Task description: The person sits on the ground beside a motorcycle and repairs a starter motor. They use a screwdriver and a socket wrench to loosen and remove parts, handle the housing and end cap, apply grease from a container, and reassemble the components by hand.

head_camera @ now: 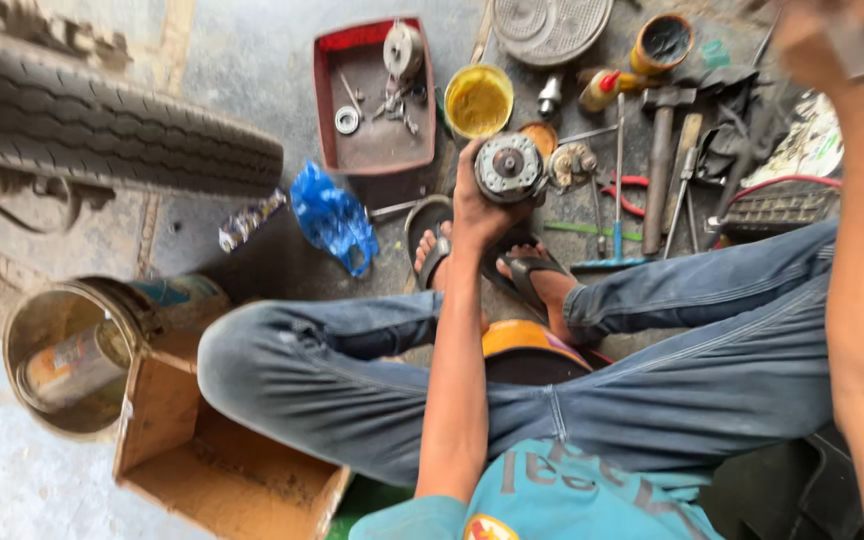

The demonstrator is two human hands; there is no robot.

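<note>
My left hand (472,205) reaches out over my knees and grips a round metal hub-like part (508,167) with a toothed face, holding it above my sandalled feet. My right hand (822,45) is raised close to the camera at the top right, blurred. Its fingers are closed round a small flat grey object (857,45) that I cannot make out. I sit on the ground in jeans, with an orange-rimmed tin (527,345) between my legs.
A red tray (327,100) of small parts, a yellow grease tub (479,100), a hammer (660,150), pliers and rods lie ahead on the concrete. A tyre (112,125) is at left, a blue bag (332,215) beside it. A bucket (42,325) and a wooden box (167,410) stand near my left knee.
</note>
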